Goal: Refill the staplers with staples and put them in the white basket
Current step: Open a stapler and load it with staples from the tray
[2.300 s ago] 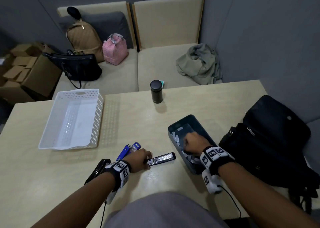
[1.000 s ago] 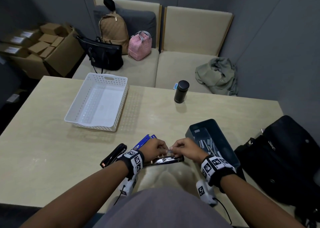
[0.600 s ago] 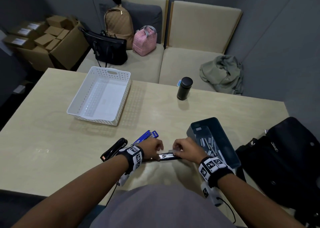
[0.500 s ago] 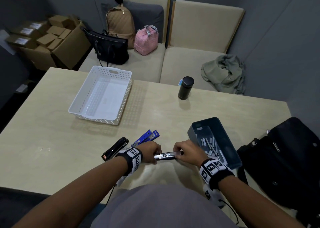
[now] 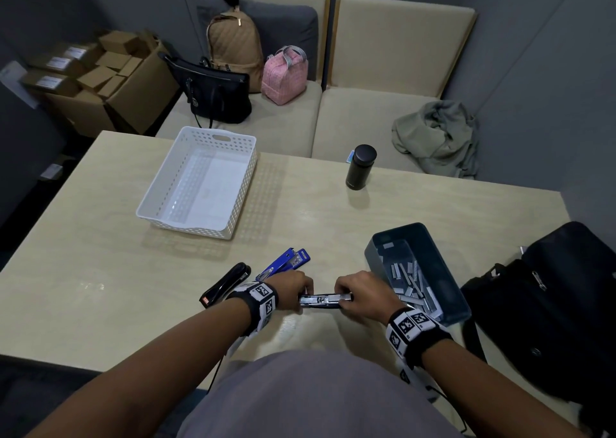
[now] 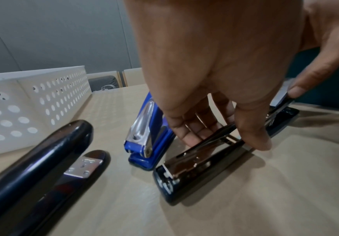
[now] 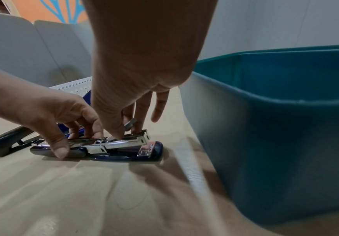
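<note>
A dark blue stapler (image 5: 325, 300) lies opened flat on the table near me, its metal magazine (image 7: 124, 140) facing up. My left hand (image 5: 301, 291) holds its rear half, thumb and fingers gripping the sides (image 6: 225, 140). My right hand (image 5: 343, 296) pinches a short strip of staples (image 7: 130, 124) just over the front of the magazine. A bright blue stapler (image 5: 285, 262) and a black stapler (image 5: 225, 286) lie to the left. The white basket (image 5: 200, 184) stands farther back on the left, with nothing in it.
A teal bin (image 5: 416, 271) with several staple strips stands right beside my right hand. A black flask (image 5: 360, 167) stands at the table's far edge. A black bag (image 5: 550, 304) fills the right end of the table. Behind the table, a sofa holds bags.
My right hand left the teal bin with a staple strip and came to the open stapler. My left hand has stayed on the stapler, which has barely moved.
</note>
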Available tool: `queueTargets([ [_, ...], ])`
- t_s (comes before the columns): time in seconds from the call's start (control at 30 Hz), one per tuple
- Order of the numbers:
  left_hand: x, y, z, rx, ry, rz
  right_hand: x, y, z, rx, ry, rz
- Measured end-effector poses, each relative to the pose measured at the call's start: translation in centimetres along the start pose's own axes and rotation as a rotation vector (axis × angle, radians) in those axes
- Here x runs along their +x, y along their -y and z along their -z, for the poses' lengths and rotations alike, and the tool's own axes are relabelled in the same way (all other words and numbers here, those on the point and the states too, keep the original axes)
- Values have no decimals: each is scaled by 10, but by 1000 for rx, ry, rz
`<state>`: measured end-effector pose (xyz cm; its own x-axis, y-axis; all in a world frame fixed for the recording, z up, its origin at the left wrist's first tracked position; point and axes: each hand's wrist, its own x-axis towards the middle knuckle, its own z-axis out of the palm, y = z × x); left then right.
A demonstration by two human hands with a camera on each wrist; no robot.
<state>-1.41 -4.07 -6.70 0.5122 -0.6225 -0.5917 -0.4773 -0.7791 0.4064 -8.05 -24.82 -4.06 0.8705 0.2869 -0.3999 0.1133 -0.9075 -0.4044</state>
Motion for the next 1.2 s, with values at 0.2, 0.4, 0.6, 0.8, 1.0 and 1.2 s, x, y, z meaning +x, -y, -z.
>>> queueTargets([
  [0.2, 2, 0, 0, 9, 16, 5, -4, 0, -2, 41, -18, 11],
  [0.4, 4, 2, 0, 16, 30, 0, -8, -2, -4, 86, -22, 23],
  [0.6, 4, 2, 0, 47, 44, -11, -12, -4, -10, 138, -18, -9],
  [0.8, 2, 1, -4, 126, 3, 5, -9, 1, -9, 24, 28, -56],
  [1.0, -16, 8, -14, 195, -81, 51, -13, 8, -9, 8, 7, -65],
  [1.2, -27, 18, -26, 243, -115, 28, -19, 10, -19, 14, -7, -84],
])
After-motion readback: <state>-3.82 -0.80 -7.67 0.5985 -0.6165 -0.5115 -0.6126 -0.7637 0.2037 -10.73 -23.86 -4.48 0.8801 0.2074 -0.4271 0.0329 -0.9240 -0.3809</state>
